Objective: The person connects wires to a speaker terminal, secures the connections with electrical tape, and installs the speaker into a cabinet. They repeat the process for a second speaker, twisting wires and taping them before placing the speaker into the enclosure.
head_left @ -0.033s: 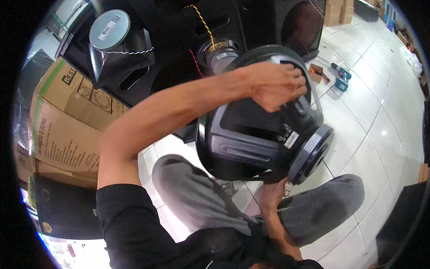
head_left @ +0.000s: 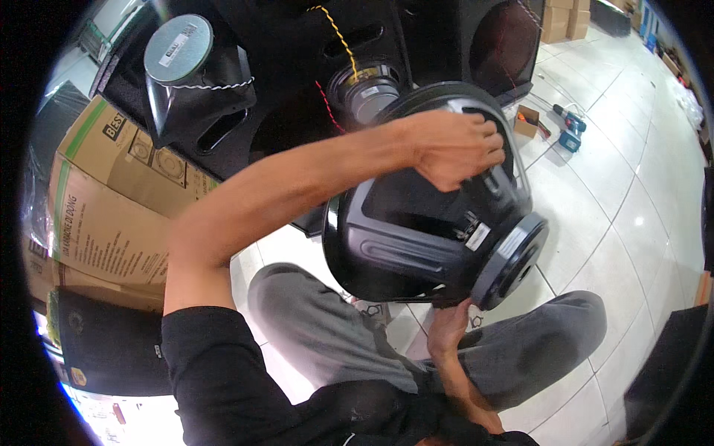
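Black metal-framed conical speaker [head_left: 435,215] at the picture's centre looks heavy and stiff, best held by its ribs [head_left: 405,253], where the left hand [head_left: 460,151] grips, while the right hand [head_left: 448,328] sits beneath, its hold unclear.

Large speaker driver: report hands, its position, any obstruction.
Left hand gripping large speaker driver. Right hand at lower edge of its magnet. Driver tilted, magnet toward picture's lower right. Left forearm hiding part of driver.

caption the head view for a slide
Left grip holds a black speaker driver from above, right grip at its lower edge.
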The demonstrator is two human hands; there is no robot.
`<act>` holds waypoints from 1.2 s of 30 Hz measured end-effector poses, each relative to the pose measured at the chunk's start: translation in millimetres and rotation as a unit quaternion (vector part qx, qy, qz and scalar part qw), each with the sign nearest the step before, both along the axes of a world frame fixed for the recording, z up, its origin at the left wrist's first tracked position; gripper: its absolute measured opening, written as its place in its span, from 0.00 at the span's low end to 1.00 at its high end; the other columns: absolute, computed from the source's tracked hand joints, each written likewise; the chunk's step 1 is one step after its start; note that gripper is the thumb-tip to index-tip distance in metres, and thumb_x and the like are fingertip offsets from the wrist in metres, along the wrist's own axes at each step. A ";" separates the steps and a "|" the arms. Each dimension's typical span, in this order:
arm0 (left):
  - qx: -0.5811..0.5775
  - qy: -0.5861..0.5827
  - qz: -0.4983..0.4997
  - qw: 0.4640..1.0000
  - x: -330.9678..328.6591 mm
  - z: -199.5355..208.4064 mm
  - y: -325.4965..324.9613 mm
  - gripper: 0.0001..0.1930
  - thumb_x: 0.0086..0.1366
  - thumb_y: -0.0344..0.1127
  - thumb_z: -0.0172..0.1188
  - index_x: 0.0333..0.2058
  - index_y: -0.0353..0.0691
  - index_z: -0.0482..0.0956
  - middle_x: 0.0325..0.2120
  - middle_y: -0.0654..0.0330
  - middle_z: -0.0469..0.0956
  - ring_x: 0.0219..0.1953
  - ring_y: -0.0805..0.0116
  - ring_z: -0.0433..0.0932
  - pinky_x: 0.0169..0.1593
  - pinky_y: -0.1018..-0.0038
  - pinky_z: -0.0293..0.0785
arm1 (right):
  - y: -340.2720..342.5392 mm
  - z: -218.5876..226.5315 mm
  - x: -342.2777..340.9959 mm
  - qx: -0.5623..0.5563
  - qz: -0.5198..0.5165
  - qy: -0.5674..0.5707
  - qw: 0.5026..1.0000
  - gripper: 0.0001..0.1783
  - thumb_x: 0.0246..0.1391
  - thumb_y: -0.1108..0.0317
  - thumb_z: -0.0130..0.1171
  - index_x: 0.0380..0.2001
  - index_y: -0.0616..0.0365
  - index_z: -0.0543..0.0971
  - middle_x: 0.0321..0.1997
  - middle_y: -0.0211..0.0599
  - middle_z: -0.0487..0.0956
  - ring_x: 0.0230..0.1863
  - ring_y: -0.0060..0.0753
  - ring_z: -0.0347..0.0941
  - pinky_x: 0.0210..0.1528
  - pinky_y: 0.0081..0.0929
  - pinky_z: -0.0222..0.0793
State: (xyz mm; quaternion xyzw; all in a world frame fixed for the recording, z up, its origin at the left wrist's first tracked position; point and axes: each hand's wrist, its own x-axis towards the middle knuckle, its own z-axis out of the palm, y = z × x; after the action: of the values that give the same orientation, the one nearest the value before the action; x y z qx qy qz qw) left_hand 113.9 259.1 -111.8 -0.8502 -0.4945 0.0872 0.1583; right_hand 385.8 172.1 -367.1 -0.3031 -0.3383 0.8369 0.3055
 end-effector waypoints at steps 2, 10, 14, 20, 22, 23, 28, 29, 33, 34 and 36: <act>-0.029 -0.011 -0.002 1.000 -19.4 -22.8 -9.5 0.32 0.41 0.44 0.66 0.44 0.31 0.73 0.40 0.52 0.75 0.46 0.56 0.75 0.51 0.66 0.71 | -19.2 -12.0 -2.9 -0.095 0.013 0.077 0.992 0.31 0.73 0.45 0.38 0.68 0.55 0.62 0.67 0.36 0.68 0.68 0.39 0.61 0.73 0.46 0.48; 0.011 -0.042 -0.030 0.999 -59.2 -77.1 -53.4 0.29 0.40 0.48 0.66 0.39 0.34 0.75 0.33 0.57 0.76 0.40 0.59 0.77 0.46 0.68 0.72 | -55.0 -35.0 -13.7 -0.098 0.122 0.043 0.987 0.29 0.72 0.46 0.41 0.66 0.51 0.63 0.63 0.35 0.71 0.65 0.39 0.66 0.72 0.53 0.52; 0.009 -0.055 -0.045 0.997 -71.9 -86.2 -60.5 0.29 0.40 0.48 0.67 0.40 0.34 0.74 0.34 0.57 0.75 0.41 0.60 0.77 0.46 0.68 0.72 | -70.1 -30.1 -14.4 -0.109 0.101 0.063 0.987 0.18 0.73 0.69 0.41 0.61 0.59 0.65 0.66 0.39 0.68 0.66 0.45 0.65 0.72 0.48 0.57; -0.048 -0.116 -0.041 0.991 -90.1 -118.0 -66.8 0.31 0.41 0.41 0.66 0.45 0.34 0.71 0.38 0.56 0.74 0.44 0.59 0.74 0.51 0.66 0.71 | -99.8 -40.5 -12.7 -0.125 0.059 -0.043 0.989 0.15 0.70 0.66 0.49 0.53 0.64 0.72 0.54 0.48 0.75 0.55 0.49 0.73 0.58 0.43 0.69; -0.040 -0.143 -0.045 0.988 -102.5 -128.6 -70.6 0.30 0.42 0.42 0.67 0.45 0.33 0.73 0.38 0.56 0.74 0.45 0.58 0.75 0.51 0.67 0.71 | -102.6 -42.4 -14.4 0.020 0.147 -0.132 0.980 0.18 0.71 0.61 0.47 0.56 0.62 0.68 0.58 0.46 0.72 0.59 0.47 0.69 0.62 0.47 0.64; -0.054 -0.145 -0.033 0.987 -109.0 -132.4 -72.2 0.30 0.42 0.42 0.67 0.45 0.33 0.73 0.38 0.55 0.74 0.45 0.58 0.75 0.52 0.67 0.70 | -102.5 -41.4 -17.5 0.131 0.216 -0.205 0.946 0.22 0.72 0.57 0.44 0.61 0.59 0.64 0.64 0.43 0.68 0.65 0.45 0.64 0.68 0.50 0.58; -0.127 -0.181 0.019 0.975 -150.2 -145.0 -78.8 0.32 0.44 0.36 0.67 0.50 0.34 0.72 0.45 0.51 0.75 0.53 0.53 0.74 0.59 0.62 0.69 | -104.8 -8.0 -56.0 -0.047 0.208 -0.165 0.963 0.23 0.73 0.56 0.42 0.63 0.56 0.60 0.69 0.40 0.63 0.70 0.39 0.59 0.73 0.53 0.53; -0.130 -0.194 0.018 0.972 -159.2 -146.5 -79.7 0.32 0.44 0.36 0.67 0.51 0.35 0.72 0.45 0.51 0.75 0.53 0.53 0.74 0.59 0.62 0.69 | -105.8 1.9 -67.4 -0.127 0.179 -0.158 0.963 0.22 0.74 0.56 0.42 0.63 0.56 0.60 0.68 0.40 0.63 0.70 0.38 0.59 0.73 0.53 0.54; -0.142 -0.236 0.033 0.961 -192.9 -155.9 -84.5 0.32 0.44 0.31 0.67 0.52 0.38 0.72 0.46 0.52 0.74 0.54 0.51 0.73 0.61 0.60 0.69 | -104.4 26.2 -107.6 -0.158 0.143 -0.134 0.968 0.21 0.72 0.62 0.46 0.62 0.59 0.60 0.65 0.39 0.64 0.65 0.36 0.61 0.72 0.46 0.56; -0.143 -0.240 0.040 0.959 -199.5 -159.9 -86.2 0.32 0.44 0.31 0.67 0.52 0.38 0.71 0.47 0.52 0.74 0.54 0.51 0.73 0.61 0.61 0.69 | -104.1 26.8 -112.9 -0.134 0.164 -0.146 0.966 0.20 0.72 0.64 0.47 0.60 0.60 0.62 0.64 0.39 0.65 0.65 0.36 0.61 0.71 0.44 0.58; -0.149 -0.240 0.046 0.958 -211.1 -169.4 -87.5 0.33 0.43 0.30 0.67 0.53 0.38 0.71 0.47 0.53 0.74 0.55 0.51 0.73 0.61 0.61 0.69 | -103.9 20.4 -119.5 0.003 0.209 -0.168 0.963 0.16 0.71 0.66 0.48 0.56 0.62 0.65 0.60 0.40 0.67 0.61 0.36 0.64 0.67 0.40 0.62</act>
State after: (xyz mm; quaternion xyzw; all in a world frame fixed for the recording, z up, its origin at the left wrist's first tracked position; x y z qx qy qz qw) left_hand -97.1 171.6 -281.1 -0.8363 -0.5381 -0.0397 -0.0974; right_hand 266.4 68.2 -346.7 -0.3613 -0.4430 0.8181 0.0630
